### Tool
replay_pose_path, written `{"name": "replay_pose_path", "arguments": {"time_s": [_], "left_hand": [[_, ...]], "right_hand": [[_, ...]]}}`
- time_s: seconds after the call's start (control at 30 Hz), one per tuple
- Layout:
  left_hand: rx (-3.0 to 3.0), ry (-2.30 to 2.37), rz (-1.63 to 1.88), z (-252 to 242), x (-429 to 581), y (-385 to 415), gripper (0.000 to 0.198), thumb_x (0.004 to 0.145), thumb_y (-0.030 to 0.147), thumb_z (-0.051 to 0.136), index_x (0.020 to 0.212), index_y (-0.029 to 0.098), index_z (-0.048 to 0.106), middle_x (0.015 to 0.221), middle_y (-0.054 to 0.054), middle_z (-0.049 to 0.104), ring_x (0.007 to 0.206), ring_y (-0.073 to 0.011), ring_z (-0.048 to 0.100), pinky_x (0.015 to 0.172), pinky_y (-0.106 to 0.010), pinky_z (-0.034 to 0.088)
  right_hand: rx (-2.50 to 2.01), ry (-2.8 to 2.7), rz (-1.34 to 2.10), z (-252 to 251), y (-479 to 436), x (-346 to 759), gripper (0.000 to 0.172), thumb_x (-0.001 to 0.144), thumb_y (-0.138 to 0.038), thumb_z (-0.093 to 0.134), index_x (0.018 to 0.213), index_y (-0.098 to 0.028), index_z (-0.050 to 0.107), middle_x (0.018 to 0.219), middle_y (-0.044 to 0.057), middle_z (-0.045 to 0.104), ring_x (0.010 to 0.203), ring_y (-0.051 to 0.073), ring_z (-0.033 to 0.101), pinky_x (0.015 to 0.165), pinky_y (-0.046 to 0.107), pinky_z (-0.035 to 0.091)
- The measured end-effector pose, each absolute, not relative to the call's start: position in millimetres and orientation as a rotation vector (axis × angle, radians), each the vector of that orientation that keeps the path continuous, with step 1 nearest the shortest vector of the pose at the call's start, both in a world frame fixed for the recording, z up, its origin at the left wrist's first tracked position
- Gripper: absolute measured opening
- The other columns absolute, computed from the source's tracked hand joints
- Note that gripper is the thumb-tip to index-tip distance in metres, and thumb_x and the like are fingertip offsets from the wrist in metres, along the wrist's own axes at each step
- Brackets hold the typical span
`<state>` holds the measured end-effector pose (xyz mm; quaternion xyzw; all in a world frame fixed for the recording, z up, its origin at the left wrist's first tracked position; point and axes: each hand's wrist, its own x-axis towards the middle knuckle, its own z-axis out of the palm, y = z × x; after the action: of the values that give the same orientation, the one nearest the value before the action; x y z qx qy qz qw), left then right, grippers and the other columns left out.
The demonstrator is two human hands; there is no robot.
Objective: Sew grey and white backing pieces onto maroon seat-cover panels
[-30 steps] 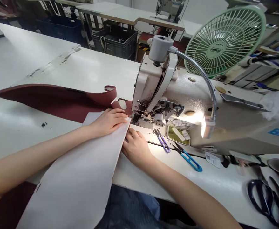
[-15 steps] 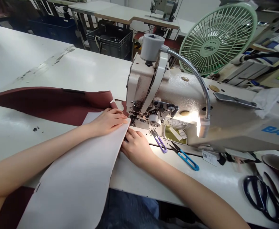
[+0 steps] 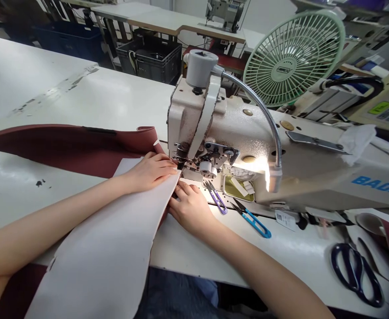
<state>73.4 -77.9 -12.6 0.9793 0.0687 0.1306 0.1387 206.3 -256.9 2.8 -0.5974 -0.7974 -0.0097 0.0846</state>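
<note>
we see a long, pale-grey flexible sheet with a thin edge (image 3: 104, 248) running from over our lap onto the white, worn tabletop (image 3: 131, 102), its far end just beside the needle area of a cream-coloured metal sewing machine (image 3: 237, 122). our bare left hand (image 3: 149, 173) rests palm-down on that far end, fingers stretched out and close together, lying flat rather than gripping. our bare right hand (image 3: 192, 206) sits at the sheet's right edge, fingers bent, tips partly hidden; we cannot tell whether they pinch it. beyond our left forearm spreads a wide maroon sheet of smooth, leather-like material (image 3: 91, 150), partly covered by the pale one.

right of our right hand lie slim thread snips with purple handles (image 3: 217, 198) and, near them, snips with bright blue handles (image 3: 250, 215). a shallow yellow-green tray (image 3: 231, 189) holds pale strips. farther right, we find large scissors with navy loop handles (image 3: 358, 271).
</note>
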Motion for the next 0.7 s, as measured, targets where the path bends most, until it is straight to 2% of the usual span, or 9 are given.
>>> {"name": "replay_pose_path", "arguments": {"time_s": [0.23, 0.47, 0.7], "left_hand": [[2.841, 0.257, 0.374, -12, 80, -77, 0.03, 0.097, 0.021, 0.043, 0.109, 0.022, 0.07, 0.119, -0.006, 0.07, 0.113, -0.0278, 0.053, 0.088, -0.044, 0.038], [2.833, 0.221, 0.367, -14, 72, -79, 0.032, 0.099, 0.023, 0.041, 0.118, 0.024, 0.067, 0.128, -0.004, 0.066, 0.117, -0.0253, 0.052, 0.088, -0.042, 0.038], [2.841, 0.23, 0.376, -13, 78, -80, 0.032, 0.099, 0.023, 0.041, 0.111, 0.024, 0.07, 0.122, -0.004, 0.069, 0.113, -0.0257, 0.054, 0.087, -0.042, 0.037]], "right_hand": [[-1.804, -2.332, -0.092, 0, -257, 207, 0.018, 0.093, -0.028, 0.057, 0.098, -0.016, 0.069, 0.119, 0.016, 0.064, 0.122, 0.033, 0.048, 0.084, 0.04, 0.041], [-1.751, -2.341, -0.243, -6, -263, 195, 0.015, 0.089, -0.022, 0.059, 0.094, -0.012, 0.068, 0.11, 0.018, 0.066, 0.111, 0.033, 0.053, 0.077, 0.037, 0.044], [-1.763, -2.337, -0.205, -7, -260, 198, 0.014, 0.09, -0.022, 0.056, 0.092, -0.014, 0.067, 0.104, 0.016, 0.067, 0.109, 0.033, 0.055, 0.074, 0.037, 0.043]]}}
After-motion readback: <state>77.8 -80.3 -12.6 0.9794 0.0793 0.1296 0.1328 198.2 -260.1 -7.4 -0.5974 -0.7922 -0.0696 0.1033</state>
